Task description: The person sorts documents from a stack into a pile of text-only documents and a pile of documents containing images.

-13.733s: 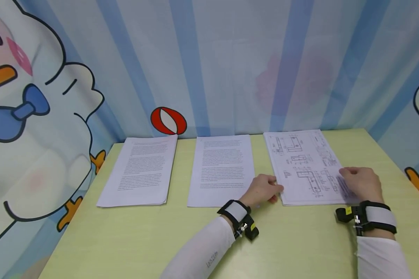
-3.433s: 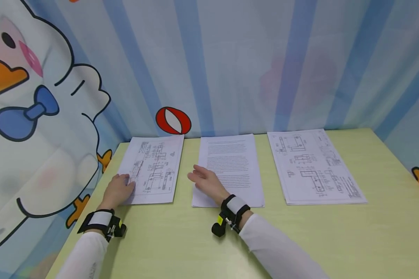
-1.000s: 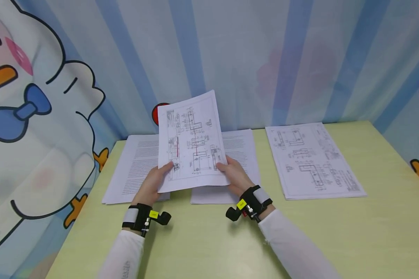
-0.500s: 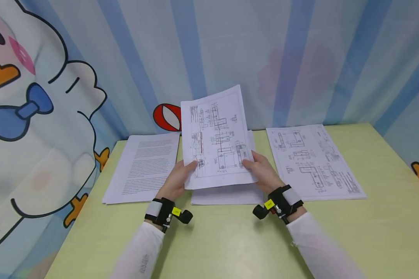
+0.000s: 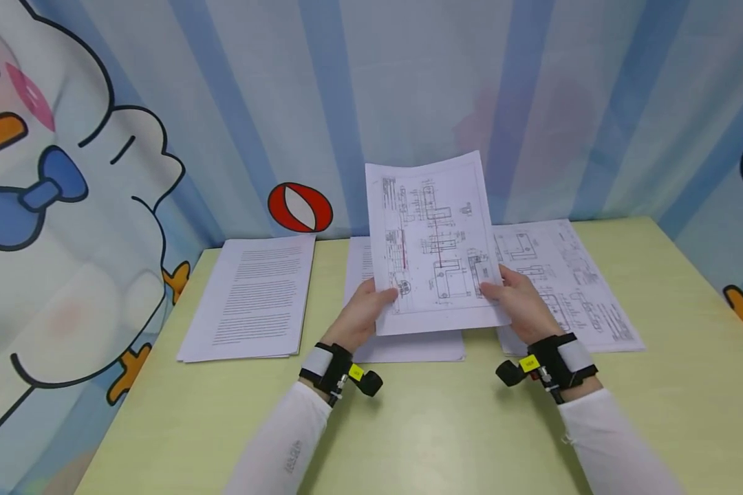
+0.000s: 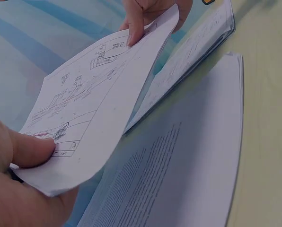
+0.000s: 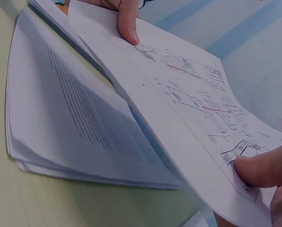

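A white paper [image 5: 433, 240] printed with a technical drawing and red lines is held up, tilted, above the table; whether it is one sheet or several I cannot tell. My left hand [image 5: 359, 316] pinches its lower left edge, thumb on top. On the lower right edge my right hand [image 5: 523, 306] does the same. Below it lies the middle stack of text pages [image 5: 408, 349], largely covered in the head view; its printed lines show in the left wrist view. The paper also overlaps the left part of the right stack of drawings [image 5: 585, 292].
At the left of the pale yellow-green table [image 5: 408, 426] lies another stack of text pages [image 5: 256, 299]. A blue striped curtain [image 5: 408, 82] hangs behind the table's back edge, with a printed duck figure on the left.
The drawing paper lay on the left stack 3.4 seconds ago. Both hands have lifted it and carried it rightward, from over the left and middle stacks to between the middle and right ones.
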`<action>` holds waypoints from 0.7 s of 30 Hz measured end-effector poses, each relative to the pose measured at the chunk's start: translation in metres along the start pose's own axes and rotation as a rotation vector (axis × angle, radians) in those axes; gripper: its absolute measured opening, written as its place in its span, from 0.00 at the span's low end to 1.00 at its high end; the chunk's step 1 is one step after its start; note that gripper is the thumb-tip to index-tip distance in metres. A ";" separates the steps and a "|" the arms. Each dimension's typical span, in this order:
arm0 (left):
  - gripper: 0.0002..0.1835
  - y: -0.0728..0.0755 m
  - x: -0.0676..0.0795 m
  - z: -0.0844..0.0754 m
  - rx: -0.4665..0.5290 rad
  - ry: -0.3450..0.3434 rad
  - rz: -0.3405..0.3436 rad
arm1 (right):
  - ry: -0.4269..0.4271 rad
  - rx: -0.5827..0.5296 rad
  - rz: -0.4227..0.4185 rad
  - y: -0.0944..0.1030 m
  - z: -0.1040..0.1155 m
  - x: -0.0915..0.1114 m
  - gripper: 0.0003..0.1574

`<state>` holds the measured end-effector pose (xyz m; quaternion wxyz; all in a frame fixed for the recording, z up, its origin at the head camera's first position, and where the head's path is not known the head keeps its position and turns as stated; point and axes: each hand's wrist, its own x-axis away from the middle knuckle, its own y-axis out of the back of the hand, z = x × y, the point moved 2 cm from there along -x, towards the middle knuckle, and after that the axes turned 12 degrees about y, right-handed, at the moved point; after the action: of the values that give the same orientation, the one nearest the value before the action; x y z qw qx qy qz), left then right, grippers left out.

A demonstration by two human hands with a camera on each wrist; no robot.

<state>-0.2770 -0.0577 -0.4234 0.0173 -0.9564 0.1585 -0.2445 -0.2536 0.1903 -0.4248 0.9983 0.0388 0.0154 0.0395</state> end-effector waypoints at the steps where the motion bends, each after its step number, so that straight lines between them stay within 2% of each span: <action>1: 0.15 -0.005 -0.001 0.000 0.002 0.003 0.013 | 0.005 0.016 -0.005 0.005 0.000 0.001 0.33; 6: 0.14 -0.028 -0.011 0.002 -0.030 -0.033 0.013 | -0.003 0.069 -0.026 0.029 -0.002 0.007 0.34; 11: 0.13 -0.052 -0.021 0.008 -0.168 -0.087 -0.029 | 0.000 0.165 -0.038 0.054 -0.005 0.013 0.35; 14: 0.12 -0.065 -0.025 0.014 -0.223 -0.084 -0.059 | 0.001 0.238 -0.043 0.069 -0.007 0.017 0.38; 18: 0.12 -0.078 -0.029 0.021 -0.213 -0.087 -0.078 | -0.002 0.290 -0.059 0.085 -0.006 0.022 0.40; 21: 0.13 -0.084 -0.032 0.023 -0.204 -0.116 -0.097 | -0.009 0.304 -0.077 0.093 -0.004 0.025 0.40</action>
<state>-0.2683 0.0312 -0.4489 -0.0828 -0.9723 0.1347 -0.1720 -0.2360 0.2851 -0.4222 0.9818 0.1890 0.0180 -0.0016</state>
